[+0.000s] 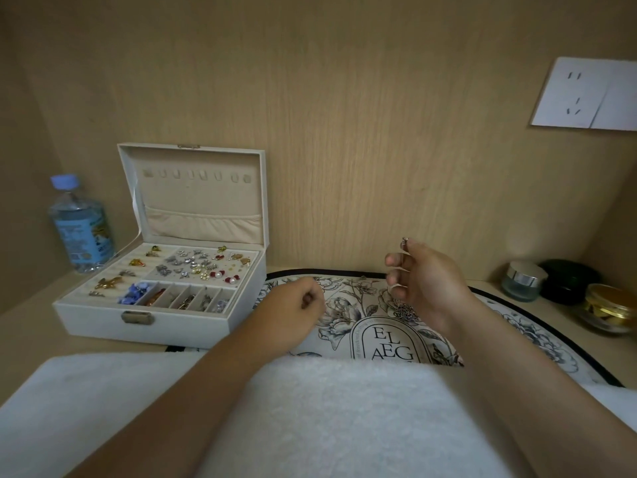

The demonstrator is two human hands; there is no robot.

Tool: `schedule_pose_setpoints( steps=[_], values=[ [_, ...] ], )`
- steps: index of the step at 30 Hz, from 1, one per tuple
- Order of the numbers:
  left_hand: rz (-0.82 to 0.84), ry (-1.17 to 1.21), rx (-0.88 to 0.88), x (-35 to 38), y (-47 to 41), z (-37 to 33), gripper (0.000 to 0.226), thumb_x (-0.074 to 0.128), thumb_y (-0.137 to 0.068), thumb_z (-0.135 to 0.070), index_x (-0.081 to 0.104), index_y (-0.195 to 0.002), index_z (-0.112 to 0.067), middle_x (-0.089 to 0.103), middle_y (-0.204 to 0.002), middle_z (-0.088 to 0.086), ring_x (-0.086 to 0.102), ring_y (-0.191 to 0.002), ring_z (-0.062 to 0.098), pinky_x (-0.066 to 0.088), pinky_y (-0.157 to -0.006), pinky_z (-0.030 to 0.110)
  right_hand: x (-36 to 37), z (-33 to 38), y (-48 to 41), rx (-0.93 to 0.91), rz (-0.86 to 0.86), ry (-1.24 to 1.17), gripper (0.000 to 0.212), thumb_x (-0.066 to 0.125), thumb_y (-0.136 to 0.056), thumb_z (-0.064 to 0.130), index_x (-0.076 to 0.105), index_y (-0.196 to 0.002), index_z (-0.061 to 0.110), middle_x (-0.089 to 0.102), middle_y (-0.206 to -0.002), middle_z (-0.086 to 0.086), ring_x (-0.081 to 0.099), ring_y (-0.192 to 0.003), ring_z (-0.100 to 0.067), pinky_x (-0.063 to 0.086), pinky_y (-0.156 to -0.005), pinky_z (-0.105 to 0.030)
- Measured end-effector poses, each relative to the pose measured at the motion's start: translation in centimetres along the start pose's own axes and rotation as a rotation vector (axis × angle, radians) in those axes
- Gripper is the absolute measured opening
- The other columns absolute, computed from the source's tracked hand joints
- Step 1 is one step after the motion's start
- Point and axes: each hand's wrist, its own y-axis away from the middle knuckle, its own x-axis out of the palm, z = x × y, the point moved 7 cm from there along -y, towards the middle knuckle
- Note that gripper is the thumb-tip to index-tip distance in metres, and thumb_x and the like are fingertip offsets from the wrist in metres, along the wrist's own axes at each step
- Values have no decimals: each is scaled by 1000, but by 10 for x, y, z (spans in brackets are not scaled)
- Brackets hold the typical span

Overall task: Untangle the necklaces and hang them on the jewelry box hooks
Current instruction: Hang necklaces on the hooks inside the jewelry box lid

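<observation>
While clear of jewelry box (103, 326) edge, left hand (293, 307), right hand (427, 281) with necklace (407, 310).

Both bare forearms reach forward from the near edge. The left hand (296, 307) hovers low at centre, back upward, its fingers curled into a loose fist. The right hand (425, 281) is raised higher to the right, palm facing left, fingers curled round a thin necklace (405, 241).

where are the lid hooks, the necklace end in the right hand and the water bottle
lid hooks (202, 174): head view, on a hook near the middle of the row
necklace end (405, 240): head view, on the silver piece sticking up above the right hand (431, 281)
water bottle (81, 232): head view, on the blue label
</observation>
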Motion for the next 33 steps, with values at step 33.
schedule_pose_setpoints(
  steps=[33],
  values=[
    [123,-584,265,7,0,-10,13,60,-95,-24,71,-90,-19,59,-94,-9,50,-91,8,47,-84,31,44,-34,19,-634,401,1425,17,70,-88,31,76,-103,35,66,-100,10,56,-102,-12,46,-91,-29]
  ],
)
